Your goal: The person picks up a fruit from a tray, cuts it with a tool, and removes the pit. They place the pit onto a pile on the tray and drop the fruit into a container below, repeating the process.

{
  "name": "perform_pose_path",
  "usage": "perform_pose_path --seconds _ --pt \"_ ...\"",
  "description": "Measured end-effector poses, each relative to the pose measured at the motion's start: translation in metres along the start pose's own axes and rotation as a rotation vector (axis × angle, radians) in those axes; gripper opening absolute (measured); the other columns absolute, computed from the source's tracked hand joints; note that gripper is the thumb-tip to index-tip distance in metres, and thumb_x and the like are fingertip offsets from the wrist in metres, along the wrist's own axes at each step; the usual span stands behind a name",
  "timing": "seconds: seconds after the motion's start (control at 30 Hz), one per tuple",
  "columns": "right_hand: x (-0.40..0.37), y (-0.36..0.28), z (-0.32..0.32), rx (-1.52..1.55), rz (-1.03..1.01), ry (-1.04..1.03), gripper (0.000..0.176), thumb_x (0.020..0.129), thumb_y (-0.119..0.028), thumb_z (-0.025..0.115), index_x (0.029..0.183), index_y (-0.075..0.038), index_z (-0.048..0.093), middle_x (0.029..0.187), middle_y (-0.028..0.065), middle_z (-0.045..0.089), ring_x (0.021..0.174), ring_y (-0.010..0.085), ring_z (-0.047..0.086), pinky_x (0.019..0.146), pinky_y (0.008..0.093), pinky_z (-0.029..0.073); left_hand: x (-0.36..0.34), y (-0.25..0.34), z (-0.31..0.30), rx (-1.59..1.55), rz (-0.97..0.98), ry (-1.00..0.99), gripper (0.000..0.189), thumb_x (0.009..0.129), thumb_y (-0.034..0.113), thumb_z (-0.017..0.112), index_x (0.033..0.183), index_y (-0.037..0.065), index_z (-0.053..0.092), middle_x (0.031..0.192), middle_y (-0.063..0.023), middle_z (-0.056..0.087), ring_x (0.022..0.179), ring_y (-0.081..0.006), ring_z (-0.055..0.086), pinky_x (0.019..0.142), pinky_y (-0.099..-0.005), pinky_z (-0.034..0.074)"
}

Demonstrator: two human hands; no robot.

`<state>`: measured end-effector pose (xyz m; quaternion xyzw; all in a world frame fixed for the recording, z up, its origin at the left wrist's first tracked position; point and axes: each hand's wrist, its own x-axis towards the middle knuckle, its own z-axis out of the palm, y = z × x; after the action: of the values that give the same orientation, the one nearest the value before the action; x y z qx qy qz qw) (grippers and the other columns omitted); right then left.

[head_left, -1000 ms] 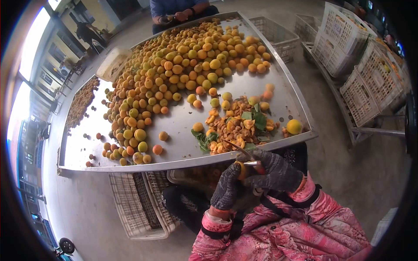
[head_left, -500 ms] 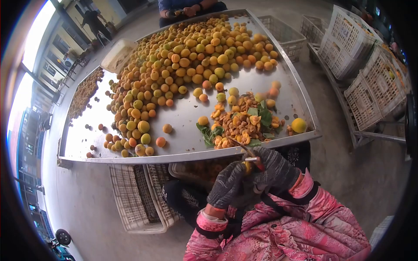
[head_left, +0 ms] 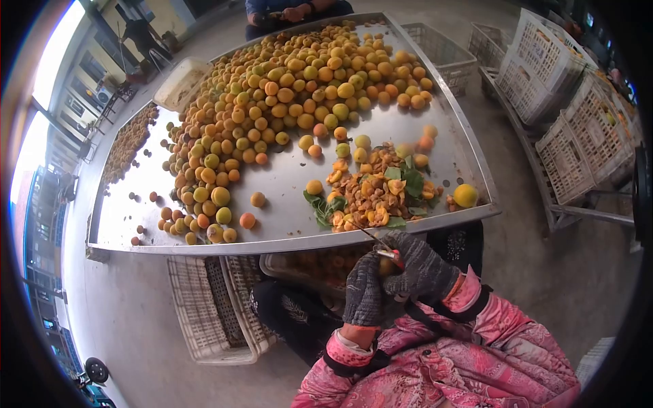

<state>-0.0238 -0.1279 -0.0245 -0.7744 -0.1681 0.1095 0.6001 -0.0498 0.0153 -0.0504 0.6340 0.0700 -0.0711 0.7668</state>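
Observation:
My left hand (head_left: 364, 294), in a dark grey knitted glove, is closed in front of the table's near edge. It is pressed against my right hand (head_left: 425, 270), gloved alike. The right hand grips a red-handled knife (head_left: 394, 256), its thin dark blade pointing up and left over the table edge. Between the hands a bit of yellow-orange apricot (head_left: 388, 267) shows, mostly covered by the fingers. Just beyond them is a heap of cut apricot pieces (head_left: 373, 198) with green leaves (head_left: 413, 181) on the metal table (head_left: 289, 241).
Whole apricots (head_left: 272, 102) are piled across the table, with a white tub (head_left: 182, 83) at its left. A yellow fruit (head_left: 465, 195) lies near the right corner. Crates (head_left: 218, 306) stand below the near edge; more crates (head_left: 585, 136) sit on a cart. Another person's hands (head_left: 292, 13) are across the table.
My left hand has turned more upright and moved slightly right. The apricot between the hands is more hidden now. The knife has tilted a little, and the view has shifted slightly.

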Motion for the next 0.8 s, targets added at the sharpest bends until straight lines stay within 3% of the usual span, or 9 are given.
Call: perform_pose_path --seconds 0.07,0.13,0.2,0.27,0.4,0.43,0.63,0.73,0.8 --pt "0.0 -0.008 0.004 -0.052 -0.004 0.034 0.062 0.059 -0.023 0.082 0.108 -0.002 0.05 0.102 0.0119 0.056 0.096 0.0263 0.055 0.087 0.0354 0.043 0.003 0.003 0.002 0.011 -0.057 0.009 0.033 0.094 0.027 0.042 0.101 -0.001 0.058 0.091 -0.0126 0.062 0.081 -0.0175 0.059 0.067 -0.0291 0.05" --pt "-0.004 0.009 0.018 -0.25 -0.184 0.139 0.058 0.06 -0.023 0.081 0.105 -0.002 0.051 0.1 0.0103 0.056 0.095 0.0239 0.056 0.085 0.0343 0.044 0.009 -0.006 0.004 -0.668 -0.432 0.239 0.034 0.092 0.032 0.043 0.094 0.002 0.058 0.087 -0.0125 0.062 0.072 -0.0206 0.06 0.063 -0.032 0.051" --pt "-0.006 0.015 0.026 -0.446 -0.368 0.25 0.054 0.062 -0.022 0.081 0.102 -0.003 0.051 0.097 0.0086 0.056 0.093 0.0215 0.056 0.084 0.0332 0.045 0.013 -0.004 -0.003 -0.656 -0.442 0.263 0.036 0.09 0.037 0.044 0.096 0.005 0.057 0.083 -0.0112 0.062 0.066 -0.0231 0.06 0.059 -0.0332 0.051" --pt "-0.009 0.014 0.027 0.272 -0.059 0.123 0.048 0.067 -0.018 0.079 0.104 -0.003 0.052 0.098 0.0066 0.056 0.092 0.0177 0.056 0.082 0.0312 0.047 0.017 0.004 -0.014 -0.671 -0.57 0.32 0.036 0.089 0.039 0.046 0.1 0.007 0.056 0.084 -0.0088 0.063 0.066 -0.0222 0.06 0.057 -0.0318 0.05" --pt "-0.013 0.024 0.029 0.301 -0.009 0.127 0.045 0.071 -0.015 0.076 0.108 -0.004 0.051 0.101 0.0061 0.057 0.093 0.0166 0.057 0.081 0.0311 0.047 0.03 -0.044 -0.045 -0.688 -0.442 0.487 0.053 0.083 0.057 0.047 0.102 0.009 0.058 0.089 -0.0052 0.062 0.07 -0.0198 0.06 0.055 -0.0287 0.049" --pt "-0.013 0.027 0.031 0.291 0.032 0.133 0.047 0.071 -0.015 0.076 0.11 -0.004 0.051 0.103 0.0067 0.057 0.094 0.0173 0.057 0.081 0.0316 0.047 0.027 -0.045 -0.057 -0.595 -0.509 0.333 0.058 0.082 0.061 0.047 0.106 0.009 0.055 0.095 -0.0062 0.061 0.071 -0.0203 0.059 0.06 -0.0278 0.048" --pt "-0.008 0.037 0.043 0.091 -0.124 0.223 0.048 0.073 -0.012 0.071 0.116 -0.005 0.049 0.105 0.0099 0.056 0.096 0.022 0.058 0.083 0.0326 0.047 0.005 -0.007 -0.042 -0.547 -0.656 0.377 0.058 0.087 0.051 0.049 0.121 0.005 0.049 0.104 -0.0084 0.058 0.08 -0.0179 0.058 0.07 -0.0282 0.048" --pt "-0.003 0.03 0.044 -0.031 -0.177 0.241 0.048 0.073 -0.009 0.069 0.116 -0.005 0.05 0.106 0.0118 0.056 0.098 0.0241 0.058 0.084 0.0333 0.046 -0.005 -0.002 -0.025 -0.427 -0.265 -0.008 0.052 0.09 0.039 0.05 0.123 -0.001 0.045 0.108 -0.009 0.058 0.088 -0.0166 0.057 0.08 -0.0298 0.047" --pt "-0.003 0.024 0.044 -0.091 -0.232 0.241 0.048 0.073 -0.008 0.069 0.117 -0.006 0.051 0.107 0.0127 0.056 0.099 0.0248 0.057 0.084 0.0339 0.046 -0.012 0.005 -0.014 -0.339 -0.126 -0.03 0.04 0.093 0.025 0.049 0.124 -0.001 0.045 0.106 -0.0066 0.058 0.085 -0.0119 0.055 0.076 -0.0251 0.046"
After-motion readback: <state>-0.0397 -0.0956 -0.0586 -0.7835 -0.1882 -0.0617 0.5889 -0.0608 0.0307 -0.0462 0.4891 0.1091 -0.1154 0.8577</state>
